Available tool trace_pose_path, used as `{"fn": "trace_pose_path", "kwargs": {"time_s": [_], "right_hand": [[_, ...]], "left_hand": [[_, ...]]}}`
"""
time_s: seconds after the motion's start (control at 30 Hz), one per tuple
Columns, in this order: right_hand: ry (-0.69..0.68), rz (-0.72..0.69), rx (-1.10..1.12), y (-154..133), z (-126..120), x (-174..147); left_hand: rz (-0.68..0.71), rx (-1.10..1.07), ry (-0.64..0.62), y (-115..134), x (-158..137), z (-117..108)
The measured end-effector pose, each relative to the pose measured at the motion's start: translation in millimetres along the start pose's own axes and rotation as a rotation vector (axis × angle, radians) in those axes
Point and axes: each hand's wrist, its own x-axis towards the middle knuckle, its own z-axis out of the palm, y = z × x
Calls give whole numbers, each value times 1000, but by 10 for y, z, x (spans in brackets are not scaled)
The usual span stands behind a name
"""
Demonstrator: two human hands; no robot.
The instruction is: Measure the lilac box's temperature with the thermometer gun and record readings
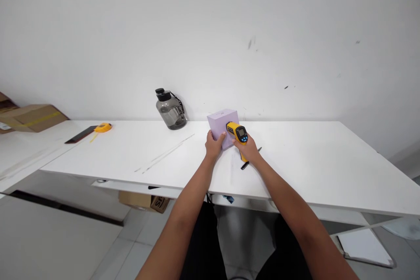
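My left hand [215, 143] is closed around the lower left side of a lilac box [219, 125], its thumb lying across the front face. The box stands tilted above the white table. In my right hand [251, 148] is a yellow and black infrared thermometer [236, 131], gripped by its handle. Its small screen and blue buttons face me, and its front end is at the box's face; whether they touch I cannot tell. A dark pen-like stick [245, 165] shows beneath my right hand, partly hidden by it.
A grey transparent water jug [171, 111] with a black lid stands near the wall, left of the box. Farther left on the table [305, 162] lie a yellow tape measure [103, 127] and a dark flat strip [80, 134]. Cardboard boxes [36, 118] sit at the far left.
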Motion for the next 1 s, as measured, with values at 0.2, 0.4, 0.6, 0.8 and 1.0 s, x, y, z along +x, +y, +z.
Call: {"fn": "trace_pose_path", "kwargs": {"time_s": [0.2, 0.4, 0.6, 0.8, 1.0], "right_hand": [[-4, -3, -10, -53, -9, 0], [29, 32, -62, -137, -41, -20], [35, 26, -124, -174, -80, -15], [18, -4, -145, -155, -100, -30], [48, -24, -130, -73, -71, -32]], "left_hand": [[28, -4, -27, 15, -17, -13], [9, -1, -26, -1, -12, -1], [-2, -11, -26, -24, 2, 23], [-27, -4, -26, -31, -8, 38], [-35, -6, -36, -20, -15, 31]]}}
